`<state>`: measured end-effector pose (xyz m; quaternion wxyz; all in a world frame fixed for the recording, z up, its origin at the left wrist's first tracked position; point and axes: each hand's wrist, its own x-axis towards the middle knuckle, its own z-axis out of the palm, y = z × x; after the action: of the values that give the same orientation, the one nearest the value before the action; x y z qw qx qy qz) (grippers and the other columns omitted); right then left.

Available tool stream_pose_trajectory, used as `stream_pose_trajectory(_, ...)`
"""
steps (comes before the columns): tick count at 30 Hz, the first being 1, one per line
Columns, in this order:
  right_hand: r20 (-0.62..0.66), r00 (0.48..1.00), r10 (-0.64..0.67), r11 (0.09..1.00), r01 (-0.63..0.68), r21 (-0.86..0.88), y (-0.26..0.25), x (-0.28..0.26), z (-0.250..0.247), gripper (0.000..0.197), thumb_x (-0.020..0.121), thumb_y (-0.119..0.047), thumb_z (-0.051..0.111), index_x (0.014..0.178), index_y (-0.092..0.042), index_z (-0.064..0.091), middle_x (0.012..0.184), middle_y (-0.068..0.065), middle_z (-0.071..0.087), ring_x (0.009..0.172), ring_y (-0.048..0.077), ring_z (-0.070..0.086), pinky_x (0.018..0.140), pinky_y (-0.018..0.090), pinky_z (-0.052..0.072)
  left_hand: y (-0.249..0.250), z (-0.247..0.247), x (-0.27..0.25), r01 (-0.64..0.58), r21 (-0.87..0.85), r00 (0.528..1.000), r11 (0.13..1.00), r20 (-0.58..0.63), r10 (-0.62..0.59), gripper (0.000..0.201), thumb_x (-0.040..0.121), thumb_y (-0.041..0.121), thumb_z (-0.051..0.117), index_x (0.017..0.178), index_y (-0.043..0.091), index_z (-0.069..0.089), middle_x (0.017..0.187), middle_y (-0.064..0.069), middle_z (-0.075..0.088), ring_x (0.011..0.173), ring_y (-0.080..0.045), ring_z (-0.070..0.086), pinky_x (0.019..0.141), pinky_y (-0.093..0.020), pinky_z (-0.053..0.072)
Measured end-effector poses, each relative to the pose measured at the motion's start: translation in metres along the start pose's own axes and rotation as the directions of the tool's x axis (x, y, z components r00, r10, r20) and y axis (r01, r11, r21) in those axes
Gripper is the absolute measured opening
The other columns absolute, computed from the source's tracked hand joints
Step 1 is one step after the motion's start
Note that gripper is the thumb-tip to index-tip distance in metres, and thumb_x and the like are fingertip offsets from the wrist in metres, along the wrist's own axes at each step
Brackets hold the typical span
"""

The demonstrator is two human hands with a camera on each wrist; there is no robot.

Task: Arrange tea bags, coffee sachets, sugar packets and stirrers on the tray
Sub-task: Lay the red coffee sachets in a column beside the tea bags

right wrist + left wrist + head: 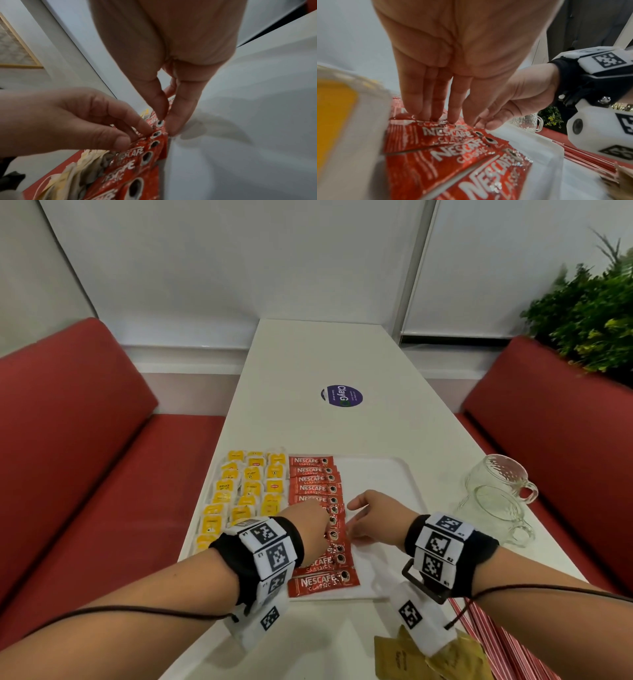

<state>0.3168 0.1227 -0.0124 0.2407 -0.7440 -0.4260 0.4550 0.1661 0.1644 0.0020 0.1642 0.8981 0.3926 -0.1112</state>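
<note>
A white tray [383, 474] holds columns of yellow tea bags [250, 491] on its left and one overlapping column of red coffee sachets [313, 474] in its middle. My left hand [310, 522] hovers over that column, and its straight fingers [436, 116] press down on the sachets [447, 135]. My right hand [359, 518] is at the column's right edge, where thumb and forefinger [166, 124] pinch the end of one sachet [158, 133]. Brown sugar packets [394, 659] and red-striped stirrers [507, 645] lie off the tray near my right forearm.
Two glass mugs [496, 474] [493, 515] stand right of the tray. A round purple sticker [341, 396] lies farther up the white table. Red benches [68, 440] flank both sides, with a plant [589, 313] at the far right. The tray's right half is bare.
</note>
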Motion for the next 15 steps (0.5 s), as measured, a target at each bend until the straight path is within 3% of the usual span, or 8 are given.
stream_pose_trajectory(4,-0.093,0.995,-0.023,0.994,0.012,-0.111,-0.004,0.003,-0.003,0.032,0.076,0.002,0.062,0.092,-0.023,0.049,0.095,0.013,0.071,0.089,0.029,0.070,0.085,0.044,0.056,-0.004,0.000,0.002,-0.003,-0.010,1.000,1.000,-0.011,0.003,0.032,0.093,0.030,0.052,0.115,0.011,0.065,0.116,-0.007,0.058,0.104,-0.023,0.058,0.091,-0.035,0.049)
stream_pose_trajectory(9,-0.125,0.991,-0.042,0.997,0.034,-0.065,-0.008,0.009,-0.004,0.031,0.082,0.001,0.057,0.105,-0.019,0.050,0.094,0.004,0.063,0.077,0.019,0.062,0.084,0.038,0.056,-0.011,-0.001,0.007,0.013,-0.027,0.999,1.000,-0.037,-0.014,0.040,0.095,0.031,0.048,0.131,0.015,0.053,0.129,-0.005,0.043,0.118,-0.023,0.047,0.101,-0.037,0.042)
stream_pose_trajectory(15,-0.103,0.993,-0.065,0.997,0.060,-0.052,-0.013,0.018,-0.001,0.034,0.084,-0.003,0.062,0.109,-0.020,0.047,0.103,0.003,0.063,0.096,0.021,0.063,0.089,0.039,0.054,-0.015,0.004,0.013,0.032,0.008,0.999,0.999,0.019,-0.032,0.046,0.095,0.035,0.046,0.135,0.013,0.047,0.133,-0.006,0.042,0.120,-0.024,0.047,0.101,-0.037,0.042)
